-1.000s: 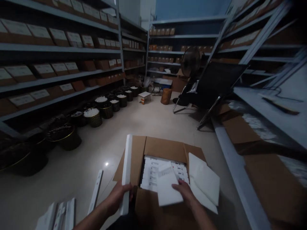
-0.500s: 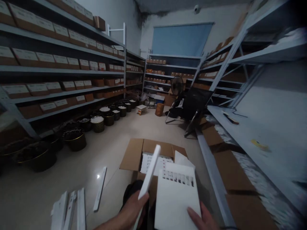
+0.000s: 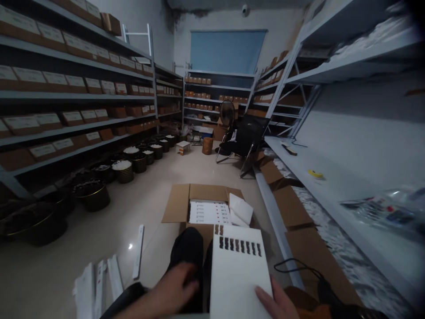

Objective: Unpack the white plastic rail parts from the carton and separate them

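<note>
My right hand grips a flat white board by its right edge, thumb on top. Along the board's upper end runs a row of small dark strips, with a few brown ones above it. My left hand, a little blurred, is over my lap to the left of the board. Its thumb and fingers are apart with nothing between them. Just beyond the board stands an open cardboard box filled with flat white boxes bearing small print. Loose white pieces lean at its right side.
Several long white boxes lie on the floor at left, with a single one nearer me. Dark pots line the left shelf. At right are a white worktop, yellow tape and cartons. A black chair stands farther back.
The long white box in my left hand is gone from it, and the hand has moved lower. My right hand still holds the board. The view has turned right.
</note>
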### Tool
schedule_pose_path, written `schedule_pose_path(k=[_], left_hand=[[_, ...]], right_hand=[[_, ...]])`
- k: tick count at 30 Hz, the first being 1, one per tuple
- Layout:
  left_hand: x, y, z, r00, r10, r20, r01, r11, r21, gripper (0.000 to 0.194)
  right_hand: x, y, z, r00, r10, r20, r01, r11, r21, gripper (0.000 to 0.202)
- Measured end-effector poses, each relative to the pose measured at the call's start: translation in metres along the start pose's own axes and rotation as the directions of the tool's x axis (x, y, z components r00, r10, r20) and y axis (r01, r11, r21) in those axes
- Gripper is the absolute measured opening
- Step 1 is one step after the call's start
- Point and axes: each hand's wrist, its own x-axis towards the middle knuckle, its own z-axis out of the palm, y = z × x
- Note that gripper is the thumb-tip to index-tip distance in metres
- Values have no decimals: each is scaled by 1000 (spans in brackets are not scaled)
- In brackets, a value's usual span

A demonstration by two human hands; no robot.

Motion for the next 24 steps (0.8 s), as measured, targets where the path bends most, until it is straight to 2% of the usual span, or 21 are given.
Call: schedule_pose_path(k=[1, 2, 4, 6, 9, 11, 13, 14, 15, 16, 17, 19, 21, 24], left_hand=[[8, 11, -13, 995, -32, -91, 16, 985, -174, 45], [17, 22, -23, 989, -77, -124, 28, 933, -359, 47], [37, 36, -32, 994, -88, -69, 28, 791, -611, 48], [53, 39, -29, 996, -72, 43, 79, 641, -763, 45], [67, 30, -14, 988, -49, 147, 153, 473, -868, 39], [71, 20, -5, 985, -51, 162, 168, 419, -892, 35], [74, 12, 0, 988, -77, 136, 156, 397, -904, 33], [75, 10, 1, 989, -93, 117, 145, 394, -907, 32], [76, 9, 1, 990, -103, 100, 133, 396, -908, 32], [76, 9, 0, 991, -102, 85, 119, 403, -908, 32], [77, 9, -1, 993, -84, 82, 109, 411, -905, 32], [76, 11, -3, 994, -19, 104, 102, 418, -903, 32], [73, 13, -5, 992, 33, 124, 99, 414, -905, 32], [70, 12, -4, 989, 24, 144, 122, 408, -905, 30]], right_hand=[[-1, 1, 7, 1000, 0, 17, -1, 1000, 4, 62], [-2, 2, 14, 999, 5, 39, -5, 1000, 1, 61], [-2, 6, 28, 995, 23, 98, -21, 1000, -19, 61], [-1, 14, 41, 989, 40, 143, -36, 999, -31, 60], [5, 32, 54, 983, 19, 181, -10, 999, -51, 59], [11, 43, 57, 981, -8, 194, 37, 988, -150, 60], [17, 45, 58, 986, -129, 104, 155, 937, -314, 64], [20, 42, 60, 967, -251, 45, 248, 880, -406, 67], [22, 36, 63, 917, -400, 10, 352, 794, -495, 67], [25, 28, 67, 840, -543, 19, 456, 686, -567, 64], [27, 18, 73, 754, -652, 75, 550, 566, -614, 59], [32, 1, 87, 620, -749, 234, 677, 359, -643, 49], [41, -10, 102, 551, -743, 379, 739, 224, -635, 44], [55, -9, 115, 513, -691, 510, 778, 122, -617, 36]])
